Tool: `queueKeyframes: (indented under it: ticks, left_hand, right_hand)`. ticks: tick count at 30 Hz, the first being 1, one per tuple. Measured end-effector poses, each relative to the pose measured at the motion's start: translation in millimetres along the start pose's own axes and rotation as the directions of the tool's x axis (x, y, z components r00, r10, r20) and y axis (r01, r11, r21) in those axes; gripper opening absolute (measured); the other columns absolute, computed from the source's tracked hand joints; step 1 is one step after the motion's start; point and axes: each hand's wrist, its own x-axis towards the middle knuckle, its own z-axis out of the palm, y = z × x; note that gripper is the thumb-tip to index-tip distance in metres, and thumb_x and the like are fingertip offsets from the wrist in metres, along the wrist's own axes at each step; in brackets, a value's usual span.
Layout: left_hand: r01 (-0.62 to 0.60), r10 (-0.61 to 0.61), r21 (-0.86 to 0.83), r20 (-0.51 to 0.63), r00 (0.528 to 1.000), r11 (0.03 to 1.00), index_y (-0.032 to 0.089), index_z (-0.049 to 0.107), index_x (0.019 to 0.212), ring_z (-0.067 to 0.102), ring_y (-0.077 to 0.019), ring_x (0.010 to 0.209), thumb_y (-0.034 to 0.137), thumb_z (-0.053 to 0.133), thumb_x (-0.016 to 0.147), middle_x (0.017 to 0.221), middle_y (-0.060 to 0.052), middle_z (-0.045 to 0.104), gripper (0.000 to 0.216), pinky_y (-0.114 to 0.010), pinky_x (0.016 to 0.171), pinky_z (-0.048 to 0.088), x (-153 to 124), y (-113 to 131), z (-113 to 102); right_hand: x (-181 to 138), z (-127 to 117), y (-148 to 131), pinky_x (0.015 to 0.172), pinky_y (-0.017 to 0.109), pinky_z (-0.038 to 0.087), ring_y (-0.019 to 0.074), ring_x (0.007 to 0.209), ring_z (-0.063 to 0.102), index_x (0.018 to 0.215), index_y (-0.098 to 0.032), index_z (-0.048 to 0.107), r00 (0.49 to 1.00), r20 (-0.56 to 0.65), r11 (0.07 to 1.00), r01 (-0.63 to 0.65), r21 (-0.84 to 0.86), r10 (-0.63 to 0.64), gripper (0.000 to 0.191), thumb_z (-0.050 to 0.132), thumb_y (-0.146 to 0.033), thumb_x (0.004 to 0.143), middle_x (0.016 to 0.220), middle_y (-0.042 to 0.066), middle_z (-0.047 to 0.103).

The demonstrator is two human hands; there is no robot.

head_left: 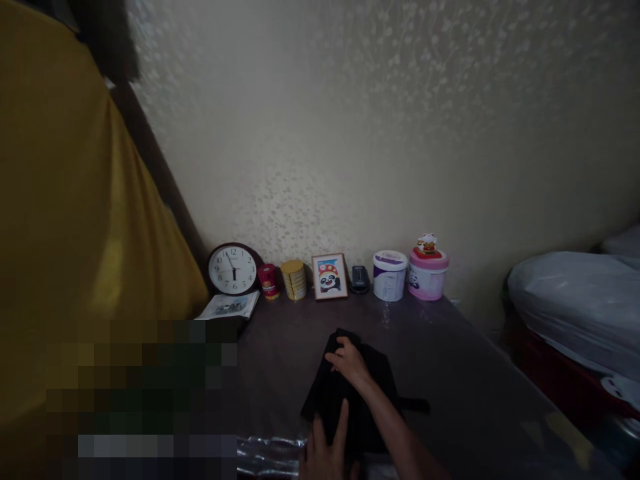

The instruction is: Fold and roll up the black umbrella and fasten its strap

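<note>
A black folded cloth (335,393) lies on the dark table (450,373) near the front edge. My right hand (350,361) rests on its far part with the fingers curled over the fabric. My left hand (325,453) lies flat on the near edge of the cloth, fingers stretched out and pointing away from me. A narrow black strip (414,404) of the cloth sticks out to the right.
Along the wall stand a round clock (233,269), a red tin (269,281), a gold can (294,279), a framed panda picture (329,276), a black device (359,279), a white tub (389,275) and a pink tub (428,273). A booklet (229,305) lies left. Yellow cloth (75,233) hangs left; a covered bed (575,307) is right.
</note>
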Motion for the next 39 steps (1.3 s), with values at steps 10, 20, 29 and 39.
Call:
queueKeyframes:
  ticks: [10,20,29,39]
  left_hand:
    - [0.061,-0.043,0.200,-0.093,0.995,0.978,0.037,0.023,0.130,0.060,-0.0213,0.099,-0.002,0.021,0.078,0.114,-0.009,0.059,0.065,-0.033,0.078,0.050,12.1,-2.1,21.8]
    - [0.150,-0.147,0.021,-0.106,0.984,0.989,0.037,0.032,0.129,0.066,-0.0143,0.063,0.002,0.032,0.076,0.127,-0.009,0.051,0.064,-0.024,0.053,0.048,13.7,0.2,32.9]
    - [0.131,-0.133,-0.158,-0.002,0.991,0.979,0.024,0.035,0.132,0.065,-0.0159,0.065,0.007,0.030,0.077,0.130,-0.012,0.048,0.058,-0.026,0.055,0.049,16.8,-8.9,28.2]
    - [0.098,-0.093,-0.184,0.033,0.995,0.978,0.020,0.036,0.133,0.065,-0.0136,0.067,0.007,0.030,0.077,0.130,-0.012,0.048,0.058,-0.023,0.055,0.046,19.8,-16.4,28.7]
  right_hand:
    - [-52.5,-23.6,-14.7,0.081,0.029,0.045,0.0159,0.084,0.061,0.092,-0.022,0.062,0.875,0.164,0.875,0.474,-0.095,-0.456,0.019,0.046,-0.028,0.084,0.085,0.002,0.067]
    - [-27.6,-41.1,20.5,0.102,0.044,0.031,0.0201,0.118,0.044,0.108,-0.024,0.059,0.745,0.184,0.639,0.650,-0.411,-0.641,0.026,0.042,-0.029,0.089,0.120,0.005,0.058]
    - [38.3,-36.5,12.5,0.104,0.046,0.028,0.0207,0.121,0.044,0.113,-0.019,0.058,0.795,0.129,0.569,0.526,-0.632,-0.592,0.033,0.036,-0.023,0.090,0.124,0.007,0.056]
    - [-66.9,-10.7,3.2,0.108,0.041,0.022,0.0157,0.119,0.045,0.104,-0.023,0.063,0.751,0.306,0.617,0.658,-0.432,-0.586,0.033,0.033,-0.027,0.092,0.113,0.002,0.064]
